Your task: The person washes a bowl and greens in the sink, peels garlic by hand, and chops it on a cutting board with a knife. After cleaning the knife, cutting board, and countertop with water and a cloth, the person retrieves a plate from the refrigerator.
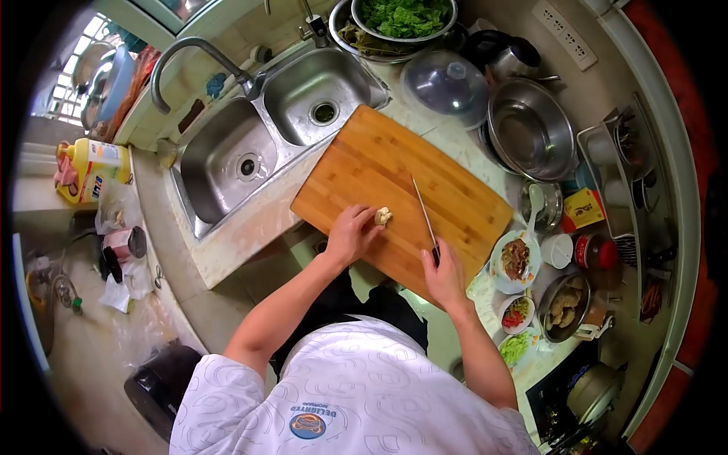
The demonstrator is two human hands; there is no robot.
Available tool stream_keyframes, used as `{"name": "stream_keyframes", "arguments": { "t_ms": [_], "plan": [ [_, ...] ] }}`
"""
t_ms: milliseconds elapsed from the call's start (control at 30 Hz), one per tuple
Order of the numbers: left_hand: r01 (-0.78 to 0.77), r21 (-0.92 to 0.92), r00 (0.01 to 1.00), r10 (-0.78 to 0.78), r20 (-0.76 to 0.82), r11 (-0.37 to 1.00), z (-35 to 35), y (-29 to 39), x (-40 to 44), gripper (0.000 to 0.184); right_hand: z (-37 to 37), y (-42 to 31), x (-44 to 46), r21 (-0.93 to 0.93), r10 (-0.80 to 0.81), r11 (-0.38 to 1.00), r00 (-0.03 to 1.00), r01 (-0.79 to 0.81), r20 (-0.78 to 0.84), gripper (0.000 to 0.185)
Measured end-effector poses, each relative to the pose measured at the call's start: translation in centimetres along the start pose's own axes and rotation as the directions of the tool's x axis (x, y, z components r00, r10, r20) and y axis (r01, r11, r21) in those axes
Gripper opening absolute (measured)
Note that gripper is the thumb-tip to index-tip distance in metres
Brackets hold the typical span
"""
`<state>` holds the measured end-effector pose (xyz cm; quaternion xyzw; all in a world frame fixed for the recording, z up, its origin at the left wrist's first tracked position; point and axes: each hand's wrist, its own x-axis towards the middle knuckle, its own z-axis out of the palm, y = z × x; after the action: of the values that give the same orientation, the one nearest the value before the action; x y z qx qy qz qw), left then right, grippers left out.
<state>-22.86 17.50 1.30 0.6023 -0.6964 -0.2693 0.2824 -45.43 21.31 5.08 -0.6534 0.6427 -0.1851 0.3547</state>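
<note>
As the double sink (211,171) fills the far left, look at the wooden cutting board (379,155) angled beside it, presumably for flat room within easy reach! Over its near edge, the left hand (353,233) bends its fingertips, and the right hand (445,274) is wrapped round the dark handle of a knife (423,208), blade pointing far, likely to keep it clear of the body. And the garlic (384,216): just left of the blade, at the left fingertips, apparently steadied, pinched or not I can't tell; pale, creamy, one small lumpy cluster!
</note>
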Motion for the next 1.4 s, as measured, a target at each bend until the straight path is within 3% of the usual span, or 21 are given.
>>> {"name": "stream_keyframes", "arguments": {
  "t_ms": [67, 133, 233, 367, 433, 533, 867, 933, 1067, 1200, 1400],
  "plan": [
    [-0.016, 0.015, 0.999, 0.017, -0.044, 1.0, 0.6, 0.1, -0.1, 0.037, -0.2, 0.2, -0.2, 0.038, 0.034, 0.999, 0.999, -0.035, 0.028, 0.037],
    [-0.165, 0.115, 0.973, 0.181, -0.144, 0.979, 1.0, 0.8, 0.5, 0.033, -0.3, 0.2, -0.4, -0.054, 0.012, 0.999, 0.999, -0.01, 0.041, 0.035],
    [-0.252, 0.156, 0.955, 0.272, -0.122, 0.955, 2.6, -1.2, 0.8, 0.028, -0.7, -0.4, 0.8, -0.124, 0.026, 0.992, 0.998, -0.019, 0.052, 0.028],
    [-0.252, 0.14, 0.952, 0.271, -0.142, 0.958, 2.1, -0.6, 0.5, 0.026, -0.9, -2.9, 1.6, -0.263, 0.073, 0.964, 0.993, -0.046, 0.092, 0.023],
    [-0.258, 0.074, 0.94, 0.268, -0.21, 0.963, 1.7, -0.5, 0.4, 0.027, -0.6, -3.6, 1.0, -0.325, -0.068, 0.941, 0.994, 0.092, 0.084, 0.018],
    [-0.357, 0.107, 0.909, 0.371, -0.191, 0.928, 1.7, -1.0, 0.7, 0.025, -0.6, -5.4, 0.6, -0.445, -0.072, 0.882, 0.978, 0.153, 0.195, 0.016],
    [-0.383, 0.109, 0.912, 0.394, -0.112, 0.917, 2.8, -2.1, 0.8, 0.027, 1.3, -3.2, 0.6, -0.419, 0.007, 0.903, 0.974, 0.091, 0.226, 0.016],
    [-0.424, 0.018, 0.892, 0.421, -0.164, 0.905, 2.1, -1.6, 1.0, 0.025, 1.0, -2.9, 0.6, -0.396, -0.007, 0.914, 0.977, 0.093, 0.214, 0.017],
    [-0.454, 0.019, 0.865, 0.446, -0.228, 0.891, 1.8, -2.1, 0.7, 0.021, 0.2, -5.1, 0.2, -0.436, 0.001, 0.893, 0.969, 0.111, 0.249, 0.016],
    [-0.419, 0.088, 0.899, 0.426, -0.098, 0.904, 2.4, -3.1, 0.7, 0.025, 1.0, -4.5, 0.8, -0.44, 0.054, 0.895, 0.96, 0.075, 0.274, 0.017],
    [-0.417, 0.105, 0.892, 0.429, -0.142, 0.903, 1.0, -2.2, 0.7, 0.023, 1.0, -4.2, 0.4, -0.341, -0.038, 0.935, 0.982, 0.1, 0.185, 0.016]
  ]
}}
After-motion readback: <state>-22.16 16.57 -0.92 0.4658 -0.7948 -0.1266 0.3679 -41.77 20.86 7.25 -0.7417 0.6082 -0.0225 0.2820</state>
